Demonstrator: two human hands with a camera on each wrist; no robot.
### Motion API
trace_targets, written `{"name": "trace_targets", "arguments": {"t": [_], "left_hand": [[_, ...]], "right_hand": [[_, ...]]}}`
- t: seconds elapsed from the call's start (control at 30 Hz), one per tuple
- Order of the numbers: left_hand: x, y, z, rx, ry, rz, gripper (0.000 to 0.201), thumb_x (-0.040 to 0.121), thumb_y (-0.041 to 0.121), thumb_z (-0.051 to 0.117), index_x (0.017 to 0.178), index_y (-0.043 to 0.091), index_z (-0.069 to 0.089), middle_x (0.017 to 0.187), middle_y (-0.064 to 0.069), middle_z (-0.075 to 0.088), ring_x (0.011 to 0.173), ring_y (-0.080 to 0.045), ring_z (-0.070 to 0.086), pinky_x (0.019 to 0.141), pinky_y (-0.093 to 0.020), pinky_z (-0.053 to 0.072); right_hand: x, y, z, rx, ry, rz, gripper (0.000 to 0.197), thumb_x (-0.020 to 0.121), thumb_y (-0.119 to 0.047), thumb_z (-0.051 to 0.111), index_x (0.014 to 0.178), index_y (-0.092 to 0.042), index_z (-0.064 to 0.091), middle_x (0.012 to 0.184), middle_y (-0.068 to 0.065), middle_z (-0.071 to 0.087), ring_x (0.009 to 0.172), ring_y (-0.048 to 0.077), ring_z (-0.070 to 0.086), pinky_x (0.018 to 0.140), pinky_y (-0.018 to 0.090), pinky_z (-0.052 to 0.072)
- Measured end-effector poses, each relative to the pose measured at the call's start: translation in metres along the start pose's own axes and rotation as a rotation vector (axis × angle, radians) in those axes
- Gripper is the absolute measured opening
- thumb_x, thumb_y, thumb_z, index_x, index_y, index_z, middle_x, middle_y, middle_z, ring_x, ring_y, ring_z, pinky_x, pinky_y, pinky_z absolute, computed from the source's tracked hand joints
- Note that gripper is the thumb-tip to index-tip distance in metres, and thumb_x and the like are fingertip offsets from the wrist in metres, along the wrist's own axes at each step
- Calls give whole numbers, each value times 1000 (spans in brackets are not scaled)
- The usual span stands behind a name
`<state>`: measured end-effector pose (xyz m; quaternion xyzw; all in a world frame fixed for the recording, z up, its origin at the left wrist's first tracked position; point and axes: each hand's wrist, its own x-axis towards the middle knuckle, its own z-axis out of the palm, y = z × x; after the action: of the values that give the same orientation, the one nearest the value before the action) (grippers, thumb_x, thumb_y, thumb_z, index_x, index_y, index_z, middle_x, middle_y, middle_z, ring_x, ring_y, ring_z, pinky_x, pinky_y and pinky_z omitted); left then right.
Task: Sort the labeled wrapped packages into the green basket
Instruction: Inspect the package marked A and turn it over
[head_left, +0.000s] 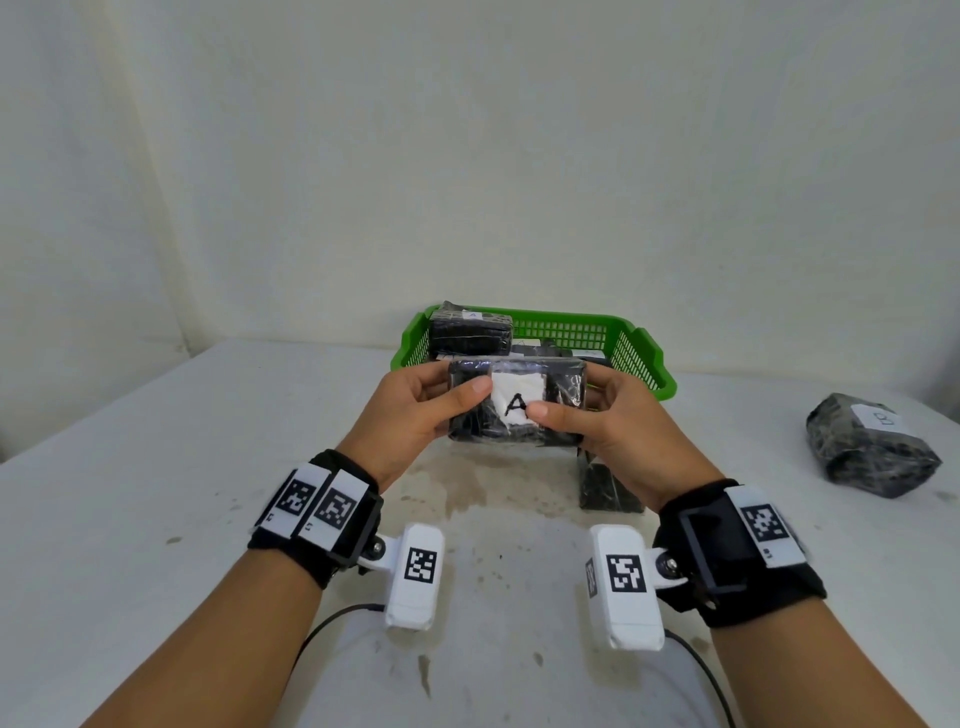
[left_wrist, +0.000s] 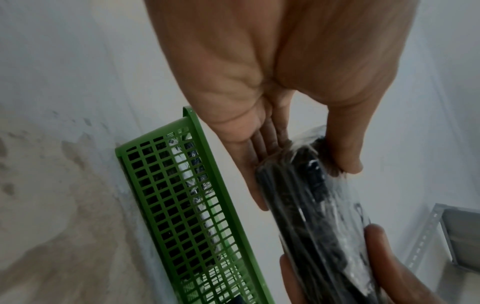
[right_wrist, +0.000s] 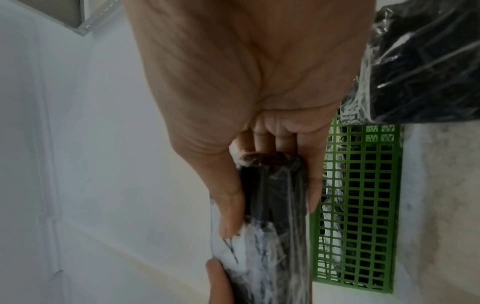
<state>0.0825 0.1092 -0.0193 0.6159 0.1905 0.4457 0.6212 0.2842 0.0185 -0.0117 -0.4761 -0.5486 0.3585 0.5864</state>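
Both hands hold up a black plastic-wrapped package with a white label marked A, just in front of the green basket. My left hand grips its left end, thumb on the front face. My right hand grips its right end, thumb on the label. The left wrist view shows the package edge-on between thumb and fingers, beside the basket wall. The right wrist view shows the package pinched the same way. Another package marked A lies in the basket with further wrapped ones.
A bulky wrapped package with a B label lies on the white table at the right. One more black wrapped package lies on the table under my right hand. A plain wall stands behind the basket.
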Motion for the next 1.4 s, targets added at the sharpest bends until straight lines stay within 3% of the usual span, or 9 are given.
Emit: {"name": "trace_targets", "arguments": {"t": [0.27, 0.4, 0.53, 0.63, 0.77, 0.9, 1.03, 1.17, 1.4], "left_hand": [[2, -1, -6, 51, -20, 23, 46, 69, 27, 83, 111, 14, 72, 116, -14, 72, 110, -29, 68, 93, -42, 54], [2, 0, -8, 149, -13, 111, 51, 68, 18, 86, 116, 12, 68, 115, -9, 72, 111, -25, 68, 97, -40, 52], [1, 3, -5, 216, -14, 181, 53, 64, 7, 82, 114, 13, 67, 108, -5, 74, 104, -17, 70, 89, -29, 56], [1, 3, -4, 238, -39, 186, 54, 65, 8, 81, 116, 12, 66, 109, -3, 74, 106, -16, 69, 89, -26, 55], [2, 0, -3, 162, -84, 19, 48, 79, 40, 78, 120, 19, 65, 121, -5, 70, 115, -21, 66, 96, -34, 54], [2, 1, -1, 77, -24, -33, 44, 80, 30, 77, 116, 5, 68, 116, -12, 72, 110, -26, 68, 90, -32, 57], [3, -1, -4, 115, 18, -16, 54, 64, 34, 83, 111, 11, 72, 110, -10, 74, 106, -27, 70, 94, -39, 54], [3, -1, -2, 37, -54, -72, 56, 74, 30, 77, 123, 3, 64, 121, -13, 69, 114, -24, 67, 96, -34, 54], [2, 3, -3, 19, 23, -54, 50, 77, 21, 80, 121, 3, 65, 118, -14, 71, 111, -26, 68, 91, -33, 57]], "right_hand": [[2, 1, -2, 33, 19, -5, 39, 89, -21, 76, 126, -10, 69, 120, 3, 78, 118, 19, 72, 97, 34, 55], [5, 3, -2, 57, 45, 58, 76, 72, -46, 92, 135, -14, 65, 133, 12, 71, 130, 32, 64, 112, 50, 50], [-1, -9, 2, 131, -1, 192, 40, 89, -47, 70, 115, -17, 76, 122, 12, 76, 114, 35, 73, 99, 43, 60], [0, -8, 2, 170, 23, 203, 29, 95, -33, 68, 111, -11, 78, 118, 16, 77, 116, 36, 71, 99, 41, 60], [1, -4, -1, 199, 29, 147, 49, 83, -30, 76, 121, 0, 73, 126, 20, 73, 124, 33, 67, 105, 39, 56], [2, -2, 0, 190, -9, 144, 43, 77, -25, 76, 116, -5, 73, 125, 18, 74, 118, 26, 71, 105, 36, 56], [4, 0, 3, 169, 25, 137, 56, 71, -29, 82, 120, -2, 71, 125, 19, 73, 110, 22, 73, 96, 32, 60], [5, 4, 4, 130, 86, 83, 67, 67, -40, 86, 120, -1, 73, 118, 15, 77, 112, 26, 74, 99, 38, 59], [5, 4, 2, 185, 43, 101, 84, 55, -33, 91, 129, -2, 66, 123, 12, 76, 116, 24, 73, 102, 36, 56]]}}
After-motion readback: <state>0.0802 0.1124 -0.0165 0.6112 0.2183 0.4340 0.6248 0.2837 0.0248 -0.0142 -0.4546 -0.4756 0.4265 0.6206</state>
